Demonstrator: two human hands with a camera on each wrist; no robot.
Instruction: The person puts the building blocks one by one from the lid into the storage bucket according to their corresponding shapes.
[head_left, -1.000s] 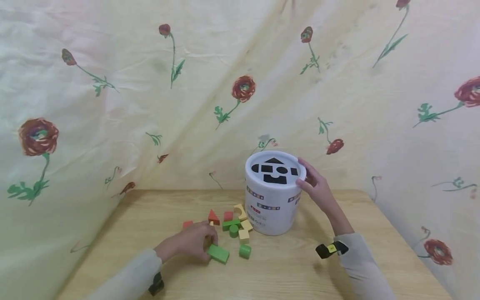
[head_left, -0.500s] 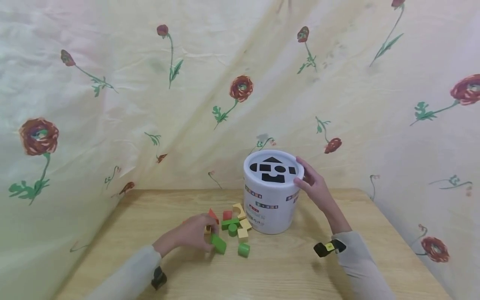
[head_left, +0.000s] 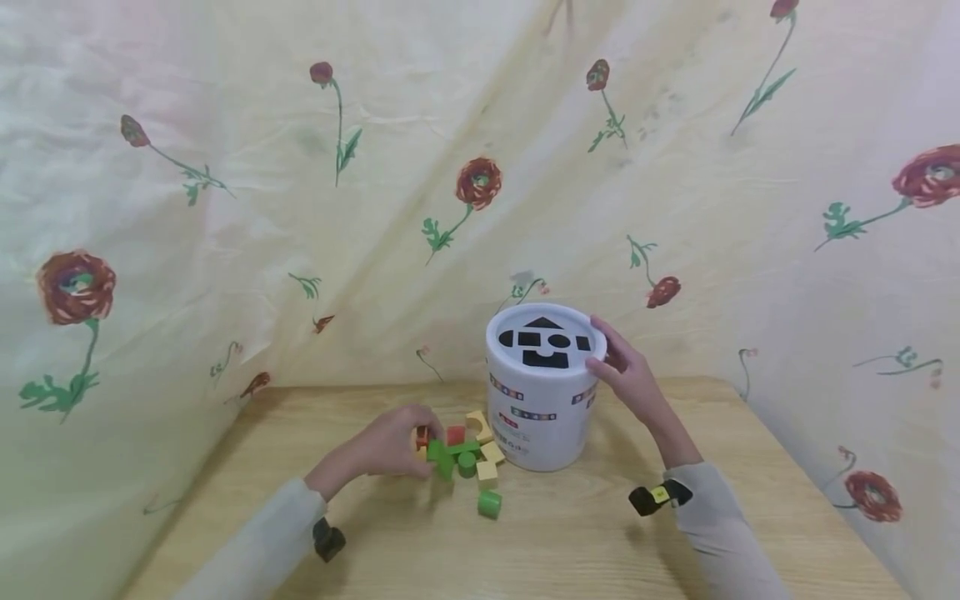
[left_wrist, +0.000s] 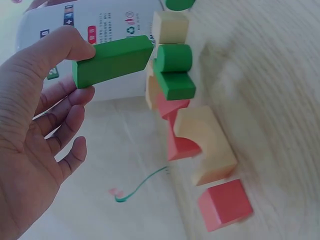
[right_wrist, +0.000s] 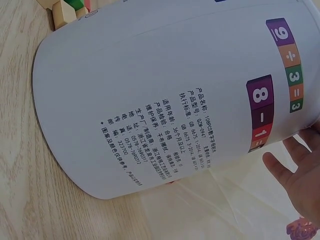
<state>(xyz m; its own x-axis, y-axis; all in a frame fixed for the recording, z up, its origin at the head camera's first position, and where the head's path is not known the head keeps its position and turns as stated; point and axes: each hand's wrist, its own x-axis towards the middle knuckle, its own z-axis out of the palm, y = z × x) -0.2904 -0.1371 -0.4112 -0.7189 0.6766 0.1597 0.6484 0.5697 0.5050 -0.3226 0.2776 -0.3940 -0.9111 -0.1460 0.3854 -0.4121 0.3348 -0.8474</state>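
Note:
In the head view my left hand [head_left: 390, 442] pinches a flat green block [head_left: 442, 460] by one end, tilted above the other blocks. The left wrist view shows the same green block [left_wrist: 115, 62] between thumb and forefinger, the other fingers loosely bent. My right hand [head_left: 633, 383] holds the upper right side of a white bucket [head_left: 543, 425], thumb at the front and fingers round the far side. The lid [head_left: 543, 312] has black shaped openings, including a triangle, a circle and rectangles. Only part of my right hand [right_wrist: 300, 175] shows in the right wrist view.
Left of the bucket lie a green cylinder [head_left: 490, 503], another green cylinder [head_left: 467, 464], a pale cube [head_left: 487, 475] and a notched pale block [left_wrist: 207, 145]. A red block [left_wrist: 225, 205] lies at the row's end. Flowered cloth [head_left: 375, 208] hangs behind the wooden table [head_left: 562, 533].
My left hand has lifted the green block off the table and moved it away from me, turning it on the way. My right hand has stayed on the bucket.

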